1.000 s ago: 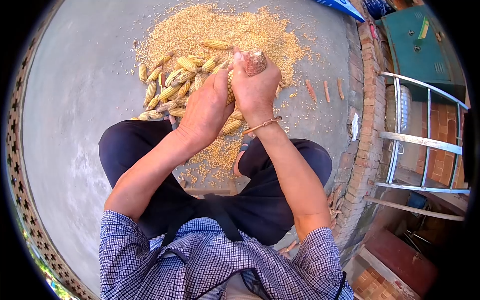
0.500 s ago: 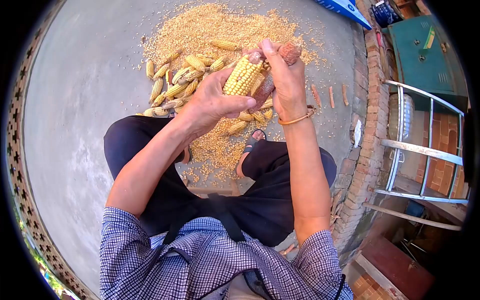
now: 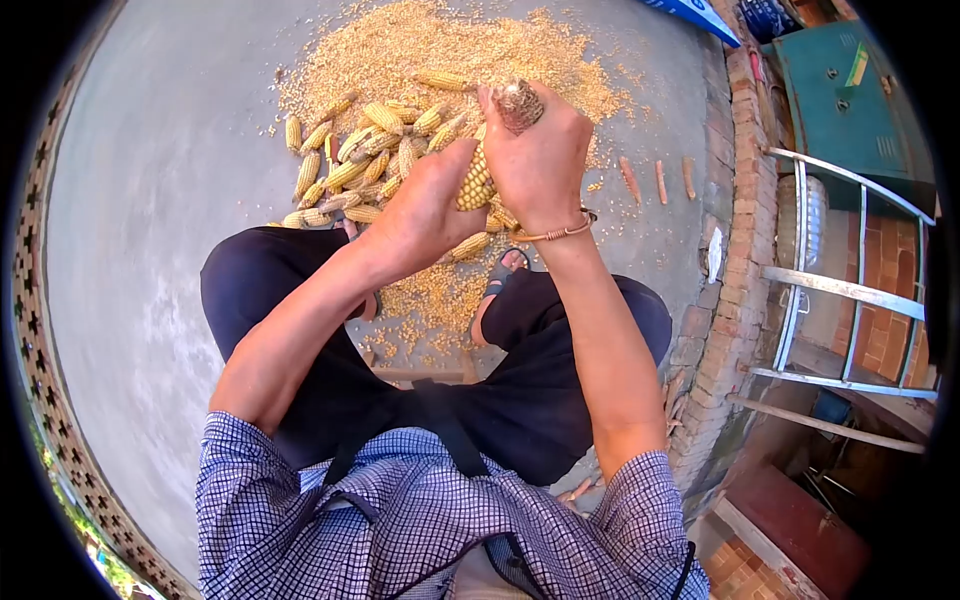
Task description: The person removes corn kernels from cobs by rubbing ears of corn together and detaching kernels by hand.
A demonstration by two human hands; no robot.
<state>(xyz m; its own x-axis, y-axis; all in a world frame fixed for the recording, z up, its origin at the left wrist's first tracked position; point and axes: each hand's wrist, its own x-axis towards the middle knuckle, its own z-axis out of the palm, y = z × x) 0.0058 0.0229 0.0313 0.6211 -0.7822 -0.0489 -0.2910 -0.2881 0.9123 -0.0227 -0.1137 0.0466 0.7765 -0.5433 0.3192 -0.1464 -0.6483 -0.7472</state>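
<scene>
The yellow ear is between the two hands, gripped by the left hand. The right hand is closed around a bare cob, which seems to press on the ear, though fingers hide the contact. Beyond lie piled ears and loose kernels; three thin cobs lie rightward on the grey floor.

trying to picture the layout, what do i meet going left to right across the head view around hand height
openwork brick wall → corn ear at the pile's left edge → left hand → gripped yellow ear → right hand → three bare cobs → brick edging → metal railing
</scene>
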